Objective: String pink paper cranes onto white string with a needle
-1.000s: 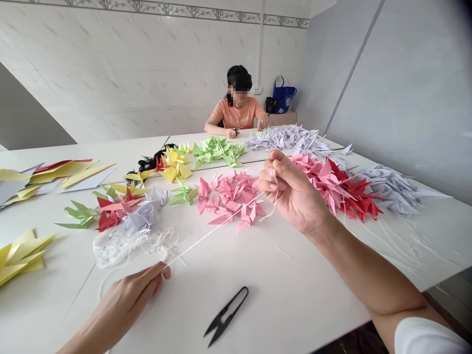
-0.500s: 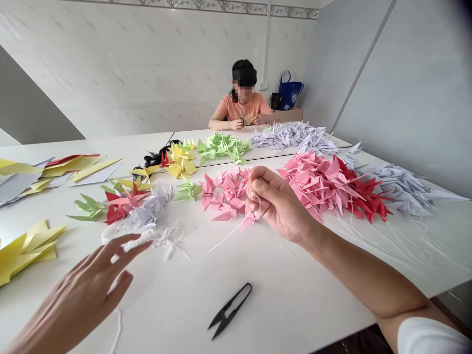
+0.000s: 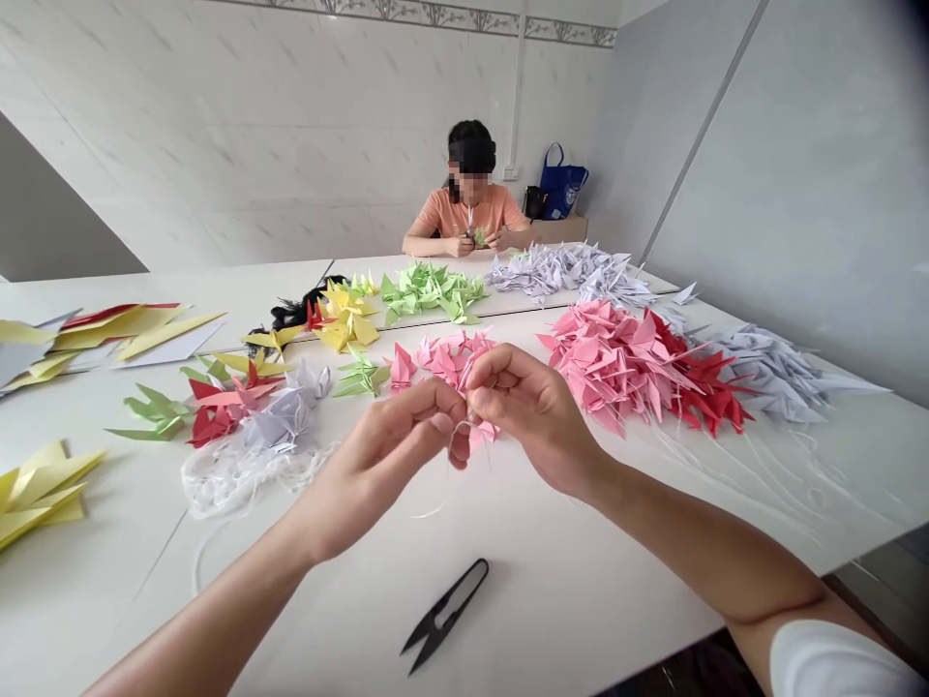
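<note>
Fingering a fine white thread (image 3: 460,425) is the step I observe, with both hands brought together above the white table (image 3: 581,581). Bearings run from the hands, twelve o'clock pointing away from the seated person. The right hand (image 3: 543,418) is pinched, thumb against forefinger, and has hold of the thread. The left hand (image 3: 406,436) is curled close beside it, thread crossing at its fingertips; how firmly it grips I cannot tell. The thread lies between the two, a small loop and loose ends hanging below. In my judgement, the next move calls for a light, precise pinch and even tension, since so thin a strand could slip or tangle.

Materials are noted as follows. At six o'clock, black snips (image 3: 445,616) lie flat, of slim, apparently metal build, blades apart. Near nine, a thread tangle (image 3: 218,480) is soft and loosely looped. At two to three, a pink crane heap (image 3: 614,358) of crisply folded paper, all sharp points, touches a red crane heap (image 3: 707,392). At twelve, beyond smaller pink pieces, sits a green crane heap (image 3: 432,290); past it, a co-worker (image 3: 468,218) holds scissors and something green. Toward eight to nine, flat yellow papers (image 3: 44,494) overlap.
</note>
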`<state>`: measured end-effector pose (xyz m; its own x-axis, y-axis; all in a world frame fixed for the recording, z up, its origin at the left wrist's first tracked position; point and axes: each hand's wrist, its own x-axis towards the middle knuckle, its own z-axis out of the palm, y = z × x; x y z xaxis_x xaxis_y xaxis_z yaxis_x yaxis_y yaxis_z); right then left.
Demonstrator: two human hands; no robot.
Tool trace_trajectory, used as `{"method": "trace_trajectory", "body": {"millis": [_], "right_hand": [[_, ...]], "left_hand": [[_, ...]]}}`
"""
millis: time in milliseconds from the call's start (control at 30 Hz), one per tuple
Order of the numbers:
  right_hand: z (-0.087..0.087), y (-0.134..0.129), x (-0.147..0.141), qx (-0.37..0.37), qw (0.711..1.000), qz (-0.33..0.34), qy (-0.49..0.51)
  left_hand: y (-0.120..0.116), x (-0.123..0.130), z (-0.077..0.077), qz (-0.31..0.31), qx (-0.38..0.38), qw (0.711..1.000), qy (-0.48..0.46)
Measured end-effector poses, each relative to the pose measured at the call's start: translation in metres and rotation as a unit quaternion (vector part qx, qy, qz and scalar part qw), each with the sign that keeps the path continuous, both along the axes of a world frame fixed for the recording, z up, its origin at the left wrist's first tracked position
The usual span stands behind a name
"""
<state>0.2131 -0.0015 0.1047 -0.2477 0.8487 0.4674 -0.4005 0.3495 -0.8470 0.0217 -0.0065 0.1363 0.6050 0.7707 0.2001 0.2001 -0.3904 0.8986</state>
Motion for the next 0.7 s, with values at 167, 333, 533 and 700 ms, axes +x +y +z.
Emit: {"method": "trace_trajectory", "body": {"millis": [167, 333, 533, 700], "right_hand": [[-0.004, 0.002, -0.003, 0.015, 0.999, -0.018, -0.027], [-0.01, 0.005, -0.005, 0.019, 0.998, -0.025, -0.051], [-0.016, 0.009, -0.009, 0.0, 0.99, -0.136, -0.026], [-0.023, 0.006, -0.015, -0.065, 0.994, 0.013, -0.088]], "left_hand": [[0.003, -0.004, -0.006, 0.012, -0.09, 0.996, -0.016], [0.004, -0.003, -0.006, 0.084, -0.015, 0.995, 0.057], [0.013, -0.003, -0.009, 0.142, 0.032, 0.989, 0.033], [0.021, -0.005, -0.012, 0.171, 0.054, 0.984, 0.013]]}}
